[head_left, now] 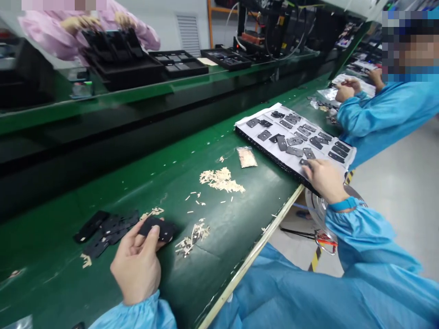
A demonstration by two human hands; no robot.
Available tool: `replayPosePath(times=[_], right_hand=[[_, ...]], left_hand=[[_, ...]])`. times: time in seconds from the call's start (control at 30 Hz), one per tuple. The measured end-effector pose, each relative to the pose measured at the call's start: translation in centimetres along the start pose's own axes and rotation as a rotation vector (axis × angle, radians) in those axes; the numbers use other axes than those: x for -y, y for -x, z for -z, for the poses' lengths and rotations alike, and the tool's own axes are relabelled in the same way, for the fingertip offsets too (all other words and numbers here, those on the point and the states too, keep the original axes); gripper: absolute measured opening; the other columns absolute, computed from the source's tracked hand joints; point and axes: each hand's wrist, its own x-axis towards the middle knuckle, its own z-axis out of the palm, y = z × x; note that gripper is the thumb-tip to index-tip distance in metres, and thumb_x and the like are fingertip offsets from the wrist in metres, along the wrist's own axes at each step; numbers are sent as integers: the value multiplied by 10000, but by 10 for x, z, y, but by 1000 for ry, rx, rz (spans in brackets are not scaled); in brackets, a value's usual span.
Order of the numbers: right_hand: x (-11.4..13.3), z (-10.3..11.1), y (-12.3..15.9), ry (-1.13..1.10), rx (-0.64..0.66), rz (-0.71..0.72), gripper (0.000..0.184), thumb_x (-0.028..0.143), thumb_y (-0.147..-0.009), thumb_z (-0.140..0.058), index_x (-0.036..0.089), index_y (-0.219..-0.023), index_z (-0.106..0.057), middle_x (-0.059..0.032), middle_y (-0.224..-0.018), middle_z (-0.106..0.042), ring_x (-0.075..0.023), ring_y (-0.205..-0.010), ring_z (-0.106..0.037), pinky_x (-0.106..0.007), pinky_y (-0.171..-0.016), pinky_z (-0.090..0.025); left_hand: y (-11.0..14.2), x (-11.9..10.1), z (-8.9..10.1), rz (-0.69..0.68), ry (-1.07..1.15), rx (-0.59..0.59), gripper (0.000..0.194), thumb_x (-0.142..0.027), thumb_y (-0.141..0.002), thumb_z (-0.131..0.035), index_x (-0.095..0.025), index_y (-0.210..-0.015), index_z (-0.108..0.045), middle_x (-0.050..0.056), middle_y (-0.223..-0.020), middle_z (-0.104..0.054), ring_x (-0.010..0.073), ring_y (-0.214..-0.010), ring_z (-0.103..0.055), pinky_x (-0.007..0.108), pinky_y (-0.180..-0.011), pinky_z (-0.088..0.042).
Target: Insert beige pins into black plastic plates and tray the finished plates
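Note:
My left hand [139, 260] is closed on a thin black plate [158, 229], thumb on top and fingers beneath, held above the green table. Beside it lies a loose pile of similar black plates [111, 230]. Over the near corner of a white-lined tray [252, 119], my right hand [325, 179] pinches the edge of a small dark plate [303, 161]; the fingers hide most of that plate. Several dark plates [294, 140] are spread in rough rows across the tray.
Small cream-coloured pieces [222, 179] lie heaped mid-table, near a clear bag [247, 157] of similar pieces. Mixed scraps [192, 238] lie nearer me. A co-worker in blue [384, 107] works at the right; another in pink [51, 34] handles black trays behind the raised ledge.

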Motion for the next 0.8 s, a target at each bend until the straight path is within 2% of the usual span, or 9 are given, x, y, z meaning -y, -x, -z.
replayPosePath(times=[0.07, 0.17, 0.27, 0.37, 0.43, 0.53, 0.6, 0.7, 0.8], right_hand=[[9, -2, 8, -88, -34, 34, 328, 336, -1016, -495, 142, -1047, -757, -218, -1081, -750, -339, -1000, -678, -488, -902, -534], [52, 2, 14, -237, -52, 132, 283, 321, -1034, -501, 182, -1054, -747, -163, -1102, -759, -300, -1052, -689, -476, -978, -542], [116, 7, 15, -518, 80, 348, 200, 281, -1026, -545, 238, -1077, -733, -92, -1098, -773, -245, -1051, -706, -421, -962, -577], [183, 5, 13, -857, 260, 556, 190, 259, -1025, -555, 264, -1106, -726, -75, -1087, -777, -243, -1034, -717, -432, -940, -585], [224, -1, 9, -995, 359, 623, 178, 263, -1021, -565, 259, -1077, -734, -69, -1062, -784, -238, -1010, -729, -421, -928, -586], [276, -15, 3, -1119, 531, 605, 152, 275, -996, -596, 238, -1006, -742, -57, -994, -792, -222, -917, -743, -379, -836, -598], [300, -25, 2, -1228, 674, 532, 139, 305, -978, -621, 226, -978, -735, -43, -922, -788, -204, -825, -744, -351, -755, -603], [317, -35, 10, -1447, 820, 346, 184, 372, -969, -636, 201, -947, -699, -34, -814, -766, -174, -694, -737, -310, -650, -605], [316, -40, 22, -1542, 784, 237, 199, 389, -965, -654, 193, -974, -684, -42, -810, -760, -169, -678, -742, -304, -640, -613]], left_hand=[[0, -3, -1, 30, 65, -11, 582, -365, -747, -850, -194, -1284, -703, -6, -879, -725, 114, -770, -697, 166, -623, -588], [1, -9, -2, 58, 112, 5, 530, -351, -748, -866, -250, -1247, -722, -41, -851, -734, 129, -798, -708, 183, -613, -602], [6, -18, -4, 107, 156, 40, 458, -335, -750, -884, -340, -1183, -736, -96, -849, -748, 142, -859, -717, 213, -637, -624], [13, -23, -8, 162, 311, 74, 440, -325, -771, -874, -301, -1182, -720, -70, -953, -783, 106, -849, -726, 170, -646, -596], [13, -21, -10, 159, 304, 58, 527, -379, -750, -879, -251, -1228, -695, -2, -993, -793, 159, -880, -751, 245, -678, -627], [11, -17, -9, 124, 335, 55, 580, -453, -749, -858, -207, -1232, -650, 70, -1084, -787, 185, -903, -769, 254, -674, -618], [10, -17, -6, 104, 366, 44, 543, -451, -752, -854, -203, -1179, -628, 68, -1074, -782, 186, -915, -771, 239, -676, -615], [14, -21, -4, 87, 411, 54, 477, -429, -768, -852, -206, -1089, -579, 29, -998, -762, 156, -862, -761, 228, -682, -623], [18, -24, -5, 94, 471, 90, 461, -399, -770, -860, -206, -1028, -531, -9, -918, -724, 132, -820, -749, 229, -703, -638]])
